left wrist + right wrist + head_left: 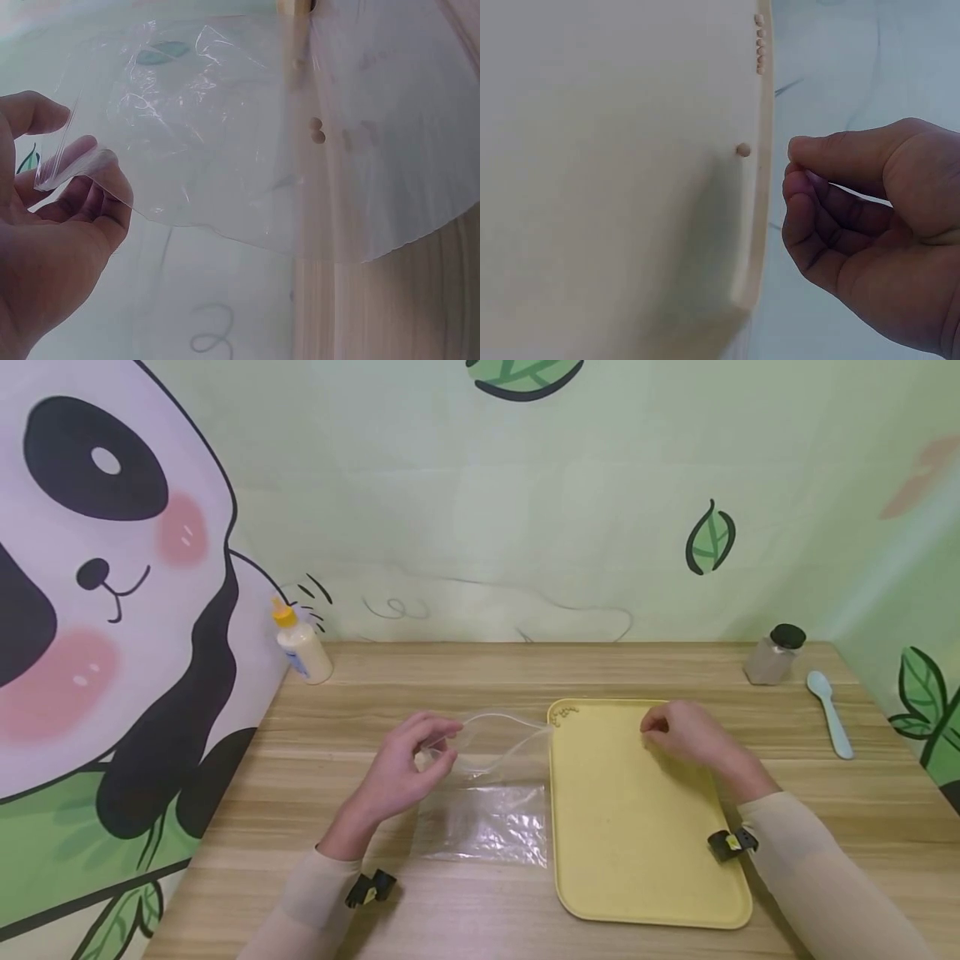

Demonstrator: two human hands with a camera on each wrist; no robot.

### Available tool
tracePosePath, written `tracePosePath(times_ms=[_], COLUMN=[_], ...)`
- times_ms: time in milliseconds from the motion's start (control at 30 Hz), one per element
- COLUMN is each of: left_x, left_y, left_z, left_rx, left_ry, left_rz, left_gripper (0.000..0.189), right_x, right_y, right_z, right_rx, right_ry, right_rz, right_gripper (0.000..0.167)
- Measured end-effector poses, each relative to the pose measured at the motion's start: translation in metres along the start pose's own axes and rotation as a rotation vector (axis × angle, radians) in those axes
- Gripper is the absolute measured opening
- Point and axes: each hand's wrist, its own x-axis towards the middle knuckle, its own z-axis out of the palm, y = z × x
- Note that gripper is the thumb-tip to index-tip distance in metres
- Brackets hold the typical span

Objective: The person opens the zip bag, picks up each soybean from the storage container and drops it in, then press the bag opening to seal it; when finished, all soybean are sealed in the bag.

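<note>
My left hand (405,764) holds one side of a clear plastic bag (487,814) by its top edge, and the bag's mouth gapes. Two small round beads (317,131) show through the plastic in the left wrist view; whether they lie inside or behind it I cannot tell. Over the yellow tray (622,843), my right hand (686,735) has curled fingers with thumb and fingertips together; nothing shows between them. A single bead (743,150) lies on the tray close to those fingertips. More tan beads (562,714) gather in the tray's far left corner.
A white bottle with a yellow cap (306,647) stands at the back left. At the back right are a jar with a black lid (772,656) and a light blue spoon (830,714). A painted wall (525,527) rises behind the wooden table (450,918).
</note>
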Motion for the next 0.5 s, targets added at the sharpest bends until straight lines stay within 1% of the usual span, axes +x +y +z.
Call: tracePosePath(times_ms=[233,367,500], left_x=[-0.001,-0.001,0.0], left_y=[0.0,0.001,0.0], left_z=[0.0,0.0,0.0], left_rx=[0.0,-0.006,-0.013], left_ry=[-0.002,-0.009,-0.01], left_rz=[-0.008,-0.019,-0.021], left_gripper=[0.033,0.033,0.033], right_x=[0.002,0.004,0.005], right_y=[-0.007,-0.014,-0.023], right_z=[-0.006,-0.01,-0.015], right_rx=[0.029,0.065,0.068], right_ry=[0.025,0.048,0.075], right_rz=[-0.003,-0.013,-0.022], right_gripper=[0.01,0.012,0.013])
